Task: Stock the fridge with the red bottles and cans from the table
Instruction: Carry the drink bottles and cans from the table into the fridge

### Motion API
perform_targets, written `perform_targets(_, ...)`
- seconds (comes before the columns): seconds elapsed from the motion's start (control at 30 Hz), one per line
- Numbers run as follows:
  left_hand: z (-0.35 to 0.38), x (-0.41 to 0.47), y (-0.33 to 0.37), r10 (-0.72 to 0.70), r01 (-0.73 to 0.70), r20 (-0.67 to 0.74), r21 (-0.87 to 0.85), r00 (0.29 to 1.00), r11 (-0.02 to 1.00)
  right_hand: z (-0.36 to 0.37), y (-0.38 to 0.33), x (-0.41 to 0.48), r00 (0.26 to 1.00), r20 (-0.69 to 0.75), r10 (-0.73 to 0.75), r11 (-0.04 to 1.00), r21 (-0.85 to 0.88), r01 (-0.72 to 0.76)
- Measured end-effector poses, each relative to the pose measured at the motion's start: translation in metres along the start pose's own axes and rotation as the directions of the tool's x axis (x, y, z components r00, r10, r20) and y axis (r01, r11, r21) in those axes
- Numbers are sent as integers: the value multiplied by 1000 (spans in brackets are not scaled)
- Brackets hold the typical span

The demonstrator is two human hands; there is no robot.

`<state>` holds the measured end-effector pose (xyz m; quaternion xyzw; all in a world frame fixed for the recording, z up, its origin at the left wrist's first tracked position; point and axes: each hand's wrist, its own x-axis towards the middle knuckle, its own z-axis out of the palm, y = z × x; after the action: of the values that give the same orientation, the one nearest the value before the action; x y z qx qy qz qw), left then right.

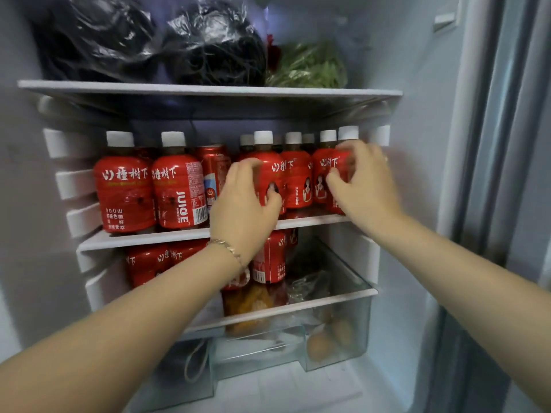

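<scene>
Red-sleeved bottles with white caps stand upright in rows on the fridge's middle shelf, with a red can among them; one label reads "JUICE". The left hand curls round a centre bottle, and the right hand grips the rightmost bottle. Black bags and greens lie on the shelf above.

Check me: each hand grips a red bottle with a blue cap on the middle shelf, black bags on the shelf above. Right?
Wrong on one point: the caps are white, not blue, as the head view shows. The rest holds: the left hand grips the centre bottle and the right hand grips the right-side bottle on the middle shelf, with black bags on the shelf above.
</scene>
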<state>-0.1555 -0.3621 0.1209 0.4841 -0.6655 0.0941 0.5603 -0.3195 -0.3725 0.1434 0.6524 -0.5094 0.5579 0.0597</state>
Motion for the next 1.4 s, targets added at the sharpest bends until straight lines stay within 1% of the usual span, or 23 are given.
perform_targets(0.03,3,12,1,-70,69,24,26,997,997,4,2,7,1000,-17,-4,999,-52,3)
perform_targets(0.1,9,31,2,-204,199,77,71,976,977,12,5,18,999,1,41,978,-205,-40)
perform_targets(0.17,16,47,0,-278,263,137,120,951,957,20,9,25,994,-12,109,948,-300,-108)
perform_targets(0.23,23,58,-3,-320,296,179,148,931,944,27,15,29,987,-57,148,945,-286,-158)
perform_targets(0.3,29,62,-6,-333,309,179,150,926,939,31,18,32,976,-113,185,950,-235,-207)
perform_targets(0.33,31,63,-6,-338,316,179,137,924,939,31,19,33,973,-126,194,952,-216,-218)
perform_targets(0.4,33,61,-5,-342,336,169,62,924,940,31,20,33,977,-129,168,968,-166,-188)
perform_targets(0.47,32,53,-4,-326,333,120,-36,938,942,29,17,24,981,-136,142,990,-6,-144)
perform_targets(0.53,28,40,-2,-263,260,-4,-133,965,956,27,11,10,977,-167,130,979,178,-99)
perform_targets(0.57,25,32,0,-233,215,-84,-183,969,959,26,8,1,973,-200,116,971,230,-68)
perform_targets(0.63,17,17,5,-218,153,-224,-275,950,949,24,5,-15,960,-265,86,957,289,-6)
perform_targets(0.7,6,-2,7,-216,107,-292,-347,932,932,22,3,-32,953,-296,66,950,309,30)
perform_targets(0.77,-3,-26,3,-124,14,-264,-384,956,923,21,4,-52,956,-291,37,952,301,55)
perform_targets(0.83,-7,-52,-4,13,-79,-170,-385,985,920,22,9,-70,968,-244,-60,955,269,127)
perform_targets(0.9,-5,-76,-16,130,-145,-66,-365,989,920,26,19,-88,976,-135,-171,955,222,198)
perform_targets(0.97,1,-95,-29,174,-155,27,-341,984,927,31,32,-102,982,-2,-188,965,187,185)
perform_targets(1.03,8,-106,-40,129,-91,99,-319,987,944,37,44,-111,985,93,-143,981,143,129)
perform_targets(1.07,13,-109,-46,87,-49,112,-303,990,952,40,49,-113,988,114,-104,988,127,90)
perform_targets(1.17,21,-106,-58,-96,116,90,-249,991,962,46,59,-107,994,97,56,986,153,-71)
perform_targets(1.2,23,-102,-60,-125,141,80,-233,989,962,49,60,-104,990,96,105,978,169,-120)
perform_targets(1.27,26,-100,-63,-128,139,71,-201,989,970,56,63,-102,983,83,164,961,212,-178)
perform_targets(1.33,29,-99,-65,-119,132,76,-191,990,973,63,64,-102,980,49,193,949,243,-199)
perform_targets(1.4,31,-98,-67,-109,125,92,-187,990,974,70,64,-97,977,53,205,947,243,-212)
